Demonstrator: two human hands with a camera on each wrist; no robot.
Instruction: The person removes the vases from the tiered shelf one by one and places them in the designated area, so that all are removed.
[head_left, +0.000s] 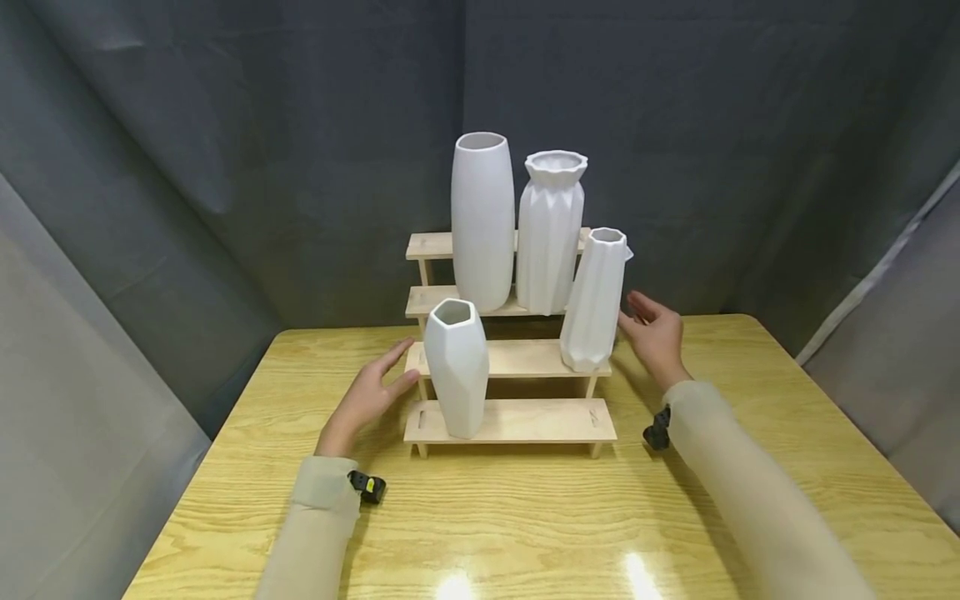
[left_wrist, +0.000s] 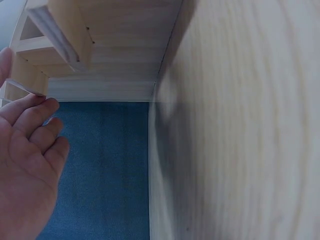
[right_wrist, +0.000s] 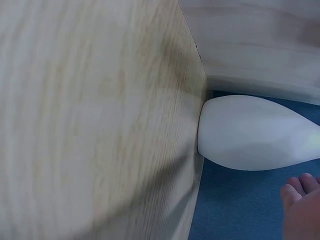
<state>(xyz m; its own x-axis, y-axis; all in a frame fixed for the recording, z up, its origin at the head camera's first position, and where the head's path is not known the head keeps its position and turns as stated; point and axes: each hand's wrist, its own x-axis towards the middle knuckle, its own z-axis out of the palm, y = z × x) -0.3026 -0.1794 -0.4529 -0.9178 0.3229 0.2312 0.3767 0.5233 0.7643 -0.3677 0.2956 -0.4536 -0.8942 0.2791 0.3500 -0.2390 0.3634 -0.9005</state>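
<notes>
A pale wooden four-step stand (head_left: 543, 423) bears several white vases. At left on its lowest step is a faceted vase (head_left: 457, 371); a tapered ribbed vase (head_left: 594, 304) stands at right one step up. A tall smooth vase (head_left: 483, 221) and a ruffled-neck vase (head_left: 551, 237) share the third step. My left hand (head_left: 369, 393) is at the stand's left end, fingertips by a shelf end. Beyond the right end, my right hand (head_left: 658, 340) has its fingers extended. Near it, the right wrist view shows a smooth rounded vase (right_wrist: 250, 132), mostly hidden in the head view.
The stand is on a wood-grain table (head_left: 510, 517). Dark grey cloth (head_left: 337, 150) hangs behind it, with lighter cloth (head_left: 82, 433) at the left side. A small black camera is worn on each wrist, over beige sleeves (head_left: 750, 483).
</notes>
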